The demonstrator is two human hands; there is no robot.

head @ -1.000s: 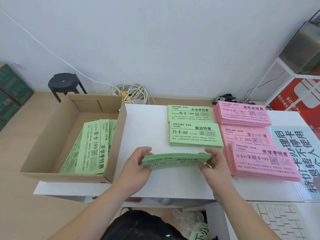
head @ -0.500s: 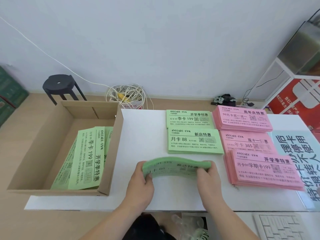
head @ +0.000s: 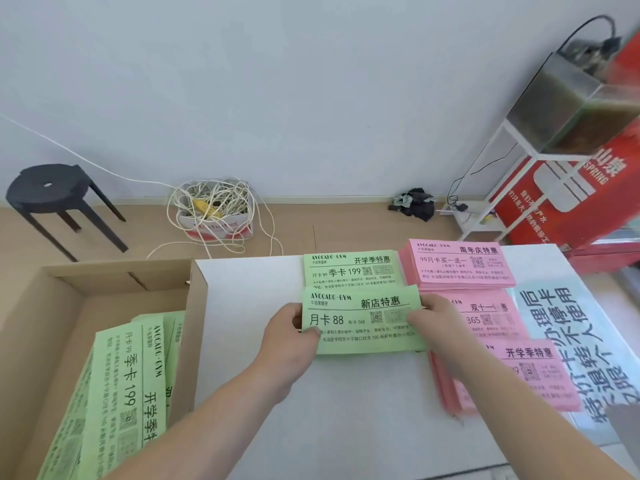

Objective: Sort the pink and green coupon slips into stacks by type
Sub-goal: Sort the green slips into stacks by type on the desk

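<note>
At the middle of the white table, the left hand and right hand each have a grip closed on one short end of the green bundle marked 月卡 88, print up. It lies just in front of the green 季卡 199 stack; what lies under it I cannot tell. Just to its right run the far pink stack, middle pink stack and near pink stack. At the left, a cardboard box holds loose green slips
</note>
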